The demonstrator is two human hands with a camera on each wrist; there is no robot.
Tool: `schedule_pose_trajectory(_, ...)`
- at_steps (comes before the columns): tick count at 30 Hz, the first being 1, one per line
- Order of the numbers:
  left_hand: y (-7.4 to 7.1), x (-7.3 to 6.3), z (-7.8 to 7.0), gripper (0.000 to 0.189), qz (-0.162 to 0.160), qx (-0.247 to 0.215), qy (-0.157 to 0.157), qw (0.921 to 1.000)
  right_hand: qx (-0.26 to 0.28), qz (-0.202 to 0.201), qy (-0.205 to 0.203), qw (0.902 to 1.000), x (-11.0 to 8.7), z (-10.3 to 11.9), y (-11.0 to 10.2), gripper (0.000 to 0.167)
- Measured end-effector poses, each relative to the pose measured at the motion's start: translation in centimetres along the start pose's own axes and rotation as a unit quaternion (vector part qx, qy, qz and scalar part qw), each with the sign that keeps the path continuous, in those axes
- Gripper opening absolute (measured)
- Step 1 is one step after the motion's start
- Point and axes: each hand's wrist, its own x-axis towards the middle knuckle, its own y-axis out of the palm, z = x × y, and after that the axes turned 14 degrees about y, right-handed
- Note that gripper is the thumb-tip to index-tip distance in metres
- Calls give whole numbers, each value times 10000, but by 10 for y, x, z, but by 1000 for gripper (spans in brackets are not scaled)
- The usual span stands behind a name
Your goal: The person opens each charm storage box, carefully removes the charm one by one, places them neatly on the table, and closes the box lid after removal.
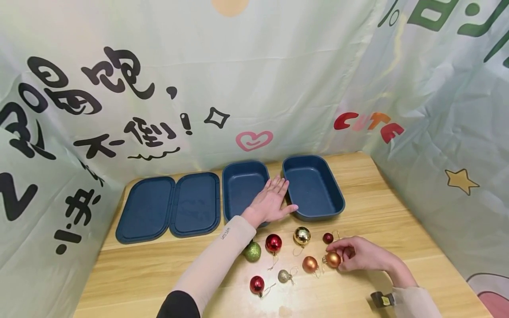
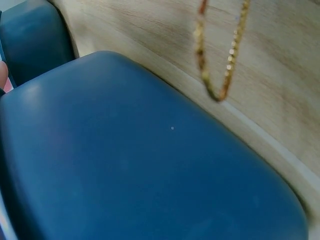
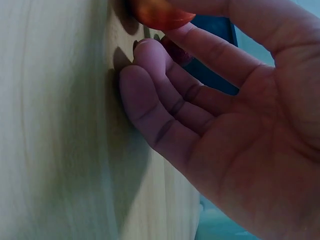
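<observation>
My left hand (image 1: 271, 201) reaches over the middle blue box (image 1: 228, 194), fingers straight and fingertips right at the left rim of the right blue box (image 1: 332, 187). In the left wrist view a blue box wall (image 2: 150, 150) fills most of the picture. My right hand (image 1: 359, 254) pinches an orange Christmas ball (image 1: 333, 259) between thumb and forefinger, low over the table; the right wrist view shows this orange ball (image 3: 160, 15) at the top, the other fingers curled beneath. Close by lie a small dark red ball (image 1: 328, 238) and another orange ball (image 1: 310, 264).
Two blue lids (image 1: 195, 205) lie side by side at the left. More Christmas balls lie in front of the boxes: gold (image 1: 302, 236), red (image 1: 273, 243), green (image 1: 252, 251), small silvery gold (image 1: 284, 276) and red (image 1: 257, 285). A printed curtain (image 1: 254, 88) surrounds the wooden table (image 1: 131, 282).
</observation>
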Motion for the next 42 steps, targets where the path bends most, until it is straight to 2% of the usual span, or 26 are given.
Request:
schedule_pose_trajectory(6, 0, 0, 0, 93, 10, 8, -1, 10000, 75, 37, -209, 9997, -3, -1, -4, 47)
schedule_pose_trajectory(11, -1, 0, 0, 93, 19, 5, -3, 10000, 13, -116, -276, 9996, -5, 0, -8, 43)
schedule_pose_trajectory(18, -1, 1, 0, 94, 20, -18, -12, 10000, 163, -73, -158, 9997, -6, 0, -13, 40)
schedule_pose_trajectory(30, -2, 0, -1, 93, 26, -58, 10, 10000, 98, -221, -137, 9996, -6, 2, -12, 36)
schedule_pose_trajectory(33, -1, 1, 0, 93, 24, -65, 3, 10000, -36, -433, -165, 9989, -6, 4, -12, 34)
schedule_pose_trajectory(38, -1, 1, 0, 94, 4, -220, -8, 9998, -351, -1125, -168, 9929, -5, 13, -13, 27)
schedule_pose_trajectory(42, -4, 0, 2, 91, -192, -464, 1, 9987, -425, -1711, 88, 9843, -2, 23, -17, 20)
